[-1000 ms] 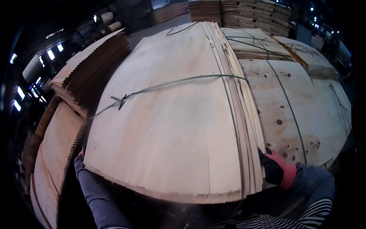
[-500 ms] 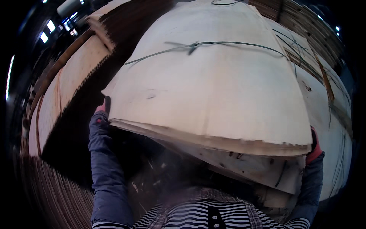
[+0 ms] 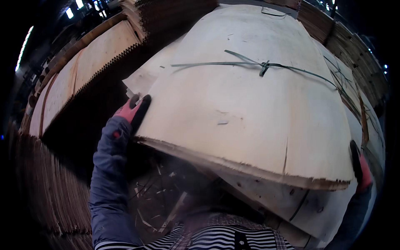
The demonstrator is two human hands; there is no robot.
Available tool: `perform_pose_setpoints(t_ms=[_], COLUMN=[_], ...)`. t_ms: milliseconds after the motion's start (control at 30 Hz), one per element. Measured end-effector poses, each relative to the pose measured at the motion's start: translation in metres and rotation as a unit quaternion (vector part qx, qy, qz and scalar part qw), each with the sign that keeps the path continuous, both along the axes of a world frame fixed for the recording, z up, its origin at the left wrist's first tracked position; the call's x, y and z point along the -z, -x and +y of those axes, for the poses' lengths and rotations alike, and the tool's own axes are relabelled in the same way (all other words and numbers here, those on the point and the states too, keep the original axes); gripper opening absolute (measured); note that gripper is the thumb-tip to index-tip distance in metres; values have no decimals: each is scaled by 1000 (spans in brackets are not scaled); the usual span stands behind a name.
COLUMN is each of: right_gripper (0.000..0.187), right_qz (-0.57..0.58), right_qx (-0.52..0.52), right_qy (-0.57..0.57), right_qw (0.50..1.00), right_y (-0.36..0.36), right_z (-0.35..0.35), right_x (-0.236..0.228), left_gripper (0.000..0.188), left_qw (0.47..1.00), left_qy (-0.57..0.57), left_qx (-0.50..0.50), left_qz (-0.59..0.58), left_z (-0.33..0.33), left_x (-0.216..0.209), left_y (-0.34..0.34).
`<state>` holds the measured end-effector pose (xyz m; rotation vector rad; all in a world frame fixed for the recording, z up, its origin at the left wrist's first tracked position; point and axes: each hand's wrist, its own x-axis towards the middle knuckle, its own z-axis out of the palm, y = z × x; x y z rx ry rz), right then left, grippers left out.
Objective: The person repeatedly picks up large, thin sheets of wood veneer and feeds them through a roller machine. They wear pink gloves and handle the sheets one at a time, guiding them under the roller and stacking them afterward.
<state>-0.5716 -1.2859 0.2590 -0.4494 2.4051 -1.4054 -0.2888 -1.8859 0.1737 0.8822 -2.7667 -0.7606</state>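
**Veneer bundle held at both edges amid stacked sheets**

Much of the scene is lost to darkness at the rim of the fisheye view, and the far end of the bundle of veneer sheets (image 3: 250, 108) is cut off near the top edge. The bundle, pale, smooth and bowed by the lens, is seen filling the centre of the frame, its near edge ragged and splintered, with a short crack running up from it. A dark strap (image 3: 258, 64) is tied in a knot across its upper face. The left hand (image 3: 132, 110), in a red glove with dark fingertips, is closed over the bundle's left edge, fingers laid on the top face. The right hand (image 3: 360, 166), gloved alike, is clamped on the right edge; only a narrow sliver of it is shown, the palm being hidden behind the wood. Beneath the lifted edge a lower sheet (image 3: 300, 208), knotted and marked with dark lines, is partly exposed. Splinters and scraps (image 3: 158, 200) are scattered in the shadowed gap below, dimmed by dust. Further stacks of veneer (image 3: 79, 79), their edges serrated and layered, are ranged to the left, and a strapped stack (image 3: 354, 91) is glimpsed to the right. A striped garment (image 3: 225, 237) is visible at the bottom edge.
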Motion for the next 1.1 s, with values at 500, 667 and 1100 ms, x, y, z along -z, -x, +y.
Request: perform_pose_setpoints(t_ms=[500, 667, 1100], right_gripper=[80, 74, 60], right_qz=[179, 175, 144], right_qx=[263, 294, 314], right_qy=[-440, -451, -384], right_qw=[840, 824, 856], right_y=[0, -105, -312], right_z=[-14, -95, 8], right_x=[25, 24, 46], left_gripper=[71, 71, 69], left_qw=[981, 957, 781], left_qy=[-162, -255, -593], left_qx=[42, 50, -28], left_qz=[99, 133, 194], left_z=[-27, -51, 6], left_x=[45, 57, 118], left_y=[40, 27, -214])
